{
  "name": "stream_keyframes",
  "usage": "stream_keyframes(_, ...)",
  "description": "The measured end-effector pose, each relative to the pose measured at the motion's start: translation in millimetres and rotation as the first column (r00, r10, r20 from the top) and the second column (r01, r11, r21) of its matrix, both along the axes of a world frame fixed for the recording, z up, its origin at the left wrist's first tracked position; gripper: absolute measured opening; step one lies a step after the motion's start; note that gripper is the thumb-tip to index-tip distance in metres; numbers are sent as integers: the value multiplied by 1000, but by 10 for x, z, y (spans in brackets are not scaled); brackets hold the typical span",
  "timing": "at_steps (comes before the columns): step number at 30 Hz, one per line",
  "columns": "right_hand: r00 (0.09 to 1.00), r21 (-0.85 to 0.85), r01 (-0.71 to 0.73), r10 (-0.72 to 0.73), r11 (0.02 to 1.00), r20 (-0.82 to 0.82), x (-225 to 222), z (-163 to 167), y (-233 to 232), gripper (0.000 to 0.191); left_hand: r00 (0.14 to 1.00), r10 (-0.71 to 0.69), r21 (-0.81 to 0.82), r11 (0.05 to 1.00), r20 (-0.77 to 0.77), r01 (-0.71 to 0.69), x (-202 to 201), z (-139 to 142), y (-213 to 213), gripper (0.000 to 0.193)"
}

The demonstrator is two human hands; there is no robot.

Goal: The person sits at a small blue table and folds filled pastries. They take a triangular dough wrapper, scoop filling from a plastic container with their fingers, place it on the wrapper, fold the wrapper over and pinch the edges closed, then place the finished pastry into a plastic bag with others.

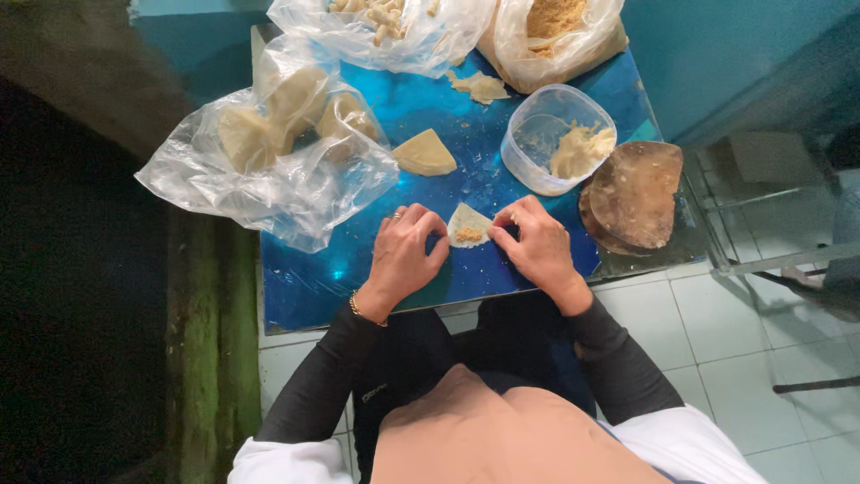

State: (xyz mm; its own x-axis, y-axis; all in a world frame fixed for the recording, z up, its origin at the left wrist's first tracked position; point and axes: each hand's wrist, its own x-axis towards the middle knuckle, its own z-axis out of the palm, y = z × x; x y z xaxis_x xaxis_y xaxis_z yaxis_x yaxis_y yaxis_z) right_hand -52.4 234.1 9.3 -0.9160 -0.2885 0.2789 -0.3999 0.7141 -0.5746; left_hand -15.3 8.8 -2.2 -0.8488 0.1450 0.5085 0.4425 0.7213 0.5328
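A small triangular dough wrapper [468, 226] with crumbly brown filling on it lies on the shiny blue table [322, 278]. My left hand [403, 253] pinches its left edge, with a ring on one finger and a bracelet at the wrist. My right hand [536, 244] pinches its right edge. Both hands rest on the table and touch the wrapper from opposite sides.
A folded dough triangle [425, 153] lies further back. A clear plastic tub [557, 136] holds pale paste. Round brown wooden boards [634, 195] sit at the right edge. Plastic bags [269, 161] of dough pieces, a bag of snacks [385, 22] and a bag of brown crumbs [555, 27] line the back.
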Motion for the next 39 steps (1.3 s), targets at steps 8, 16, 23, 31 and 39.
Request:
stream_keyframes(8, 986, 73, 46, -34, 996, -163, 79, -42, -20, 18, 999, -32, 123, 992, 39, 27, -16, 4, 34, 16)
stream_keyframes(16, 996, -72, 46, -40, 996, 85, 65, -25, -63, 27, 990, -113, 84, 989, -87, 120, 7, -1, 37, 18)
stream_keyframes(23, 997, 19, 74, -73, 997, -26, 103, -77, -105, 14, 990, -106, 13, 994, -92, 107, 18, -38, 47, 19)
stream_keyframes(31, 1000, -188, -1, 0, 982, -6, 137, -26, -152, 21, 986, -129, 7, 991, -105, 131, 5, -46, 36, 15)
stream_keyframes(39, 944, 36, -80, 87, 996, -317, 307, -28, -120, 24, 980, -178, -17, 984, -89, 178, 1, -84, 21, 16)
